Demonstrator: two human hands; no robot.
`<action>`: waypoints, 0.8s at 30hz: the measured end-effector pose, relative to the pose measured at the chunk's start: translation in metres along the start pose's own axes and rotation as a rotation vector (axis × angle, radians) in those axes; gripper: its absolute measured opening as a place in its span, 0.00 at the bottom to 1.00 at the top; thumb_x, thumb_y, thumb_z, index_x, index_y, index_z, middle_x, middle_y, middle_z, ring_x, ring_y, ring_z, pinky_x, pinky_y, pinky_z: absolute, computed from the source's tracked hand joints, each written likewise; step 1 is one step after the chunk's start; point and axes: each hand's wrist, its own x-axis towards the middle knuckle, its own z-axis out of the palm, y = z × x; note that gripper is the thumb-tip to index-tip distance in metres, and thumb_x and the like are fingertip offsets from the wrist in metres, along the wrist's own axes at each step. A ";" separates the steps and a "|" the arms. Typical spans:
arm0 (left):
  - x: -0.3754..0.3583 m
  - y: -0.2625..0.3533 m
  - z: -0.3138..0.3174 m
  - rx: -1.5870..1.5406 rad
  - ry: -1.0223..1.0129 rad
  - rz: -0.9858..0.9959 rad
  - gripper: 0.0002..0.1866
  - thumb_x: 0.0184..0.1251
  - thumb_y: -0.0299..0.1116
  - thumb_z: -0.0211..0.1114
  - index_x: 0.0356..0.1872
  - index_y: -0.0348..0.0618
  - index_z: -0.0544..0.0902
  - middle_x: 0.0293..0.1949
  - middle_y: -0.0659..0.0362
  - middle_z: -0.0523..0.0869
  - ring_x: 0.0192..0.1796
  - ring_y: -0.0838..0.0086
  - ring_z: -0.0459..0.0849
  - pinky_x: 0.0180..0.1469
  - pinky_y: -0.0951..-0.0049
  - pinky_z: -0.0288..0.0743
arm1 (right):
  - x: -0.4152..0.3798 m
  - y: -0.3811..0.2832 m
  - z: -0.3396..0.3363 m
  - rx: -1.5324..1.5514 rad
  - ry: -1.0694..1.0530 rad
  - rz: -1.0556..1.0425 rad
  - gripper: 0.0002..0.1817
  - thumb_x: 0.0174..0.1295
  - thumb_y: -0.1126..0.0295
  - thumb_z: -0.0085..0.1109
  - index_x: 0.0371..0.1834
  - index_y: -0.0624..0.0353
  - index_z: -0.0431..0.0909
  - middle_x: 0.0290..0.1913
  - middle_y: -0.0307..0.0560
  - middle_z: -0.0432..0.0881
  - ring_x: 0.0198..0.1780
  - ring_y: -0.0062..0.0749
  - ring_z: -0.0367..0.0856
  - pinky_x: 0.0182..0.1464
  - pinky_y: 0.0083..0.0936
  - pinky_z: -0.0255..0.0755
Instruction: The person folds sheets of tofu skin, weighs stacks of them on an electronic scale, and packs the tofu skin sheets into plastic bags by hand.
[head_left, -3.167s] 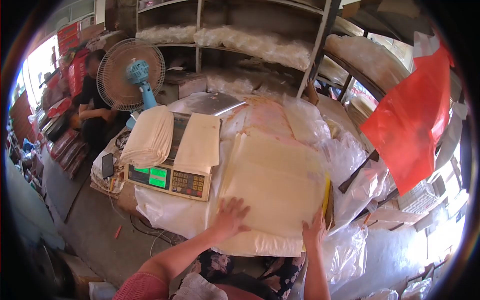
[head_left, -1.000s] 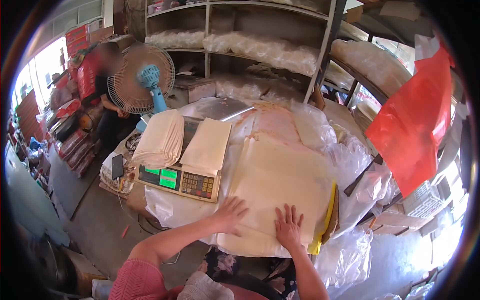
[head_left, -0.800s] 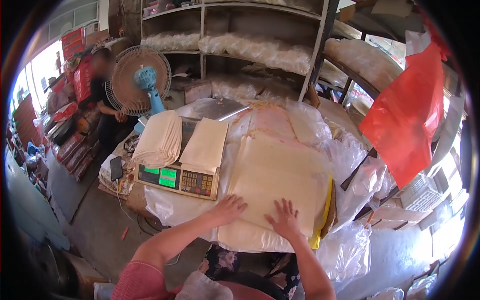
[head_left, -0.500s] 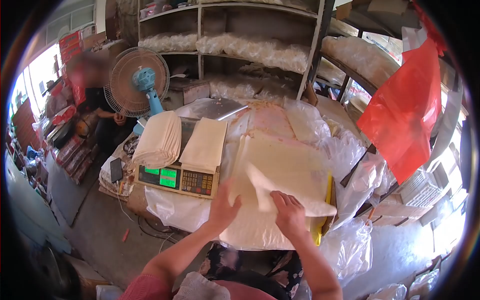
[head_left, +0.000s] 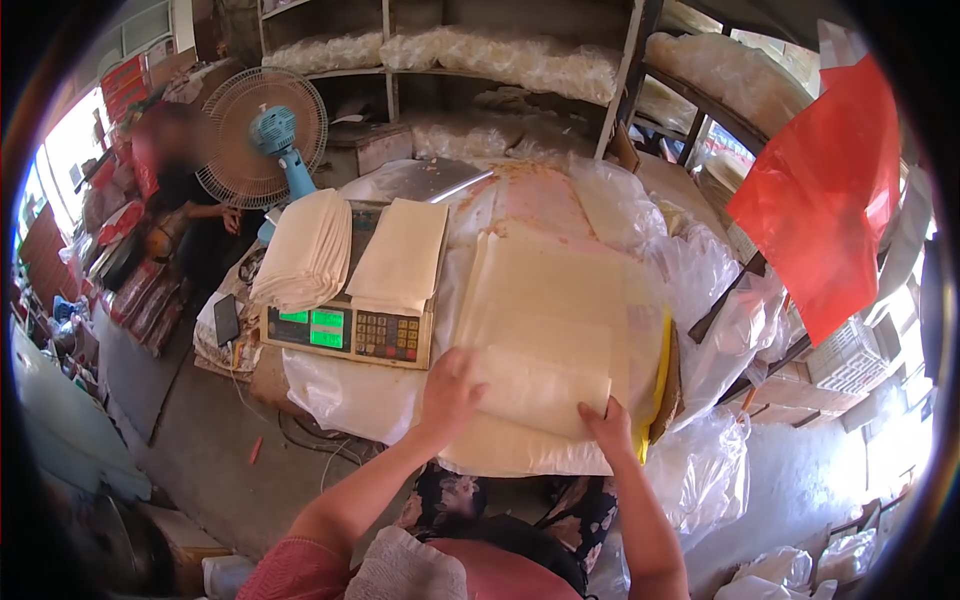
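Observation:
Thin cream-coloured sheets [head_left: 540, 290] lie spread over the tabletop in front of me, with part of the top one doubled over near the front. At its left edge, my left hand [head_left: 452, 395] has its fingers curled and closed on the sheet. My right hand [head_left: 608, 428] pinches the sheet's right front corner between thumb and fingers. To the left, a digital scale [head_left: 345, 338] with a lit green display carries a thick folded stack [head_left: 305, 250] of similar sheets and a thinner folded stack [head_left: 400, 255] beside it.
A blue fan [head_left: 275, 135] stands behind the scale, and a phone [head_left: 227, 320] lies left of it. Another person [head_left: 185, 220] sits at the far left. Shelves with bagged goods [head_left: 500, 65] line the back. A red plastic sheet [head_left: 825, 200] hangs at the right.
The raised flap of the sheet now lies flat. My right hand has moved right and slightly down to its corner; my left hand has closed at the left edge.

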 end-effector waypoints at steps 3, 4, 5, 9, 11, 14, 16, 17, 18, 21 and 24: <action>-0.002 0.018 0.008 0.182 -0.192 0.276 0.36 0.54 0.52 0.66 0.62 0.45 0.69 0.63 0.45 0.67 0.66 0.54 0.63 0.68 0.48 0.52 | 0.010 0.001 0.004 -0.347 0.022 0.121 0.25 0.51 0.64 0.64 0.51 0.67 0.74 0.40 0.59 0.83 0.43 0.47 0.82 0.46 0.30 0.73; -0.005 0.016 0.010 0.181 -0.193 0.275 0.36 0.54 0.52 0.66 0.62 0.45 0.69 0.63 0.45 0.67 0.66 0.54 0.63 0.68 0.48 0.52 | 0.009 0.003 0.006 -0.293 0.049 0.094 0.30 0.50 0.63 0.65 0.55 0.65 0.71 0.47 0.60 0.79 0.49 0.47 0.79 0.51 0.34 0.71; -0.006 0.013 0.013 0.210 -0.219 0.297 0.37 0.53 0.53 0.65 0.62 0.45 0.69 0.63 0.46 0.66 0.66 0.54 0.63 0.67 0.45 0.50 | 0.009 0.003 0.007 -0.238 0.077 0.066 0.35 0.48 0.62 0.67 0.60 0.63 0.67 0.54 0.60 0.76 0.55 0.48 0.76 0.55 0.37 0.69; 0.004 0.006 0.011 0.381 -0.296 0.418 0.34 0.51 0.51 0.67 0.59 0.45 0.72 0.62 0.47 0.70 0.65 0.58 0.67 0.69 0.48 0.49 | -0.002 -0.028 0.000 -0.657 0.199 -0.479 0.44 0.45 0.59 0.69 0.67 0.57 0.59 0.67 0.58 0.62 0.68 0.47 0.60 0.63 0.46 0.59; 0.014 -0.015 0.016 0.345 -0.308 0.448 0.33 0.51 0.49 0.68 0.57 0.44 0.73 0.59 0.48 0.73 0.63 0.60 0.70 0.68 0.52 0.52 | -0.005 -0.034 -0.008 -0.851 -0.312 -0.340 0.45 0.47 0.61 0.68 0.69 0.52 0.56 0.73 0.52 0.50 0.74 0.47 0.46 0.67 0.52 0.50; 0.039 -0.015 -0.022 0.138 -0.529 0.320 0.29 0.50 0.43 0.70 0.53 0.41 0.75 0.54 0.49 0.78 0.59 0.61 0.74 0.66 0.59 0.58 | 0.004 -0.008 -0.035 -0.712 -0.350 -0.615 0.38 0.51 0.60 0.66 0.66 0.51 0.62 0.65 0.54 0.65 0.70 0.43 0.59 0.65 0.43 0.59; 0.048 -0.009 -0.041 -0.032 -0.745 0.146 0.27 0.50 0.39 0.70 0.51 0.39 0.75 0.52 0.50 0.79 0.58 0.62 0.75 0.65 0.63 0.60 | 0.003 -0.005 -0.050 -0.476 -0.352 -0.381 0.31 0.53 0.59 0.65 0.60 0.53 0.68 0.56 0.53 0.72 0.62 0.42 0.68 0.59 0.38 0.64; 0.050 -0.007 -0.042 -0.314 -0.654 -0.143 0.27 0.51 0.39 0.70 0.53 0.40 0.75 0.54 0.50 0.78 0.58 0.61 0.75 0.65 0.65 0.61 | 0.001 -0.004 -0.053 -0.239 -0.338 -0.140 0.24 0.54 0.58 0.63 0.54 0.55 0.73 0.46 0.53 0.80 0.54 0.41 0.77 0.53 0.33 0.70; 0.050 -0.004 -0.040 -0.587 -0.543 -0.430 0.28 0.52 0.38 0.70 0.54 0.41 0.74 0.56 0.51 0.77 0.58 0.60 0.75 0.64 0.66 0.62 | 0.004 -0.002 -0.048 -0.236 -0.341 -0.133 0.24 0.54 0.58 0.63 0.54 0.55 0.73 0.46 0.53 0.80 0.54 0.41 0.77 0.53 0.33 0.70; 0.057 0.003 0.009 -0.330 -0.039 -0.268 0.30 0.57 0.45 0.66 0.59 0.45 0.71 0.62 0.50 0.71 0.64 0.61 0.69 0.66 0.60 0.58 | 0.043 0.033 -0.022 -0.336 0.077 -0.014 0.16 0.59 0.59 0.61 0.39 0.63 0.78 0.24 0.45 0.79 0.29 0.30 0.78 0.33 0.33 0.69; 0.064 0.017 0.041 0.134 -0.253 -0.030 0.33 0.61 0.55 0.60 0.63 0.48 0.68 0.66 0.50 0.65 0.69 0.61 0.62 0.67 0.50 0.54 | 0.050 -0.010 -0.014 -0.609 0.056 0.175 0.20 0.58 0.59 0.61 0.48 0.62 0.75 0.36 0.51 0.82 0.38 0.42 0.80 0.40 0.35 0.72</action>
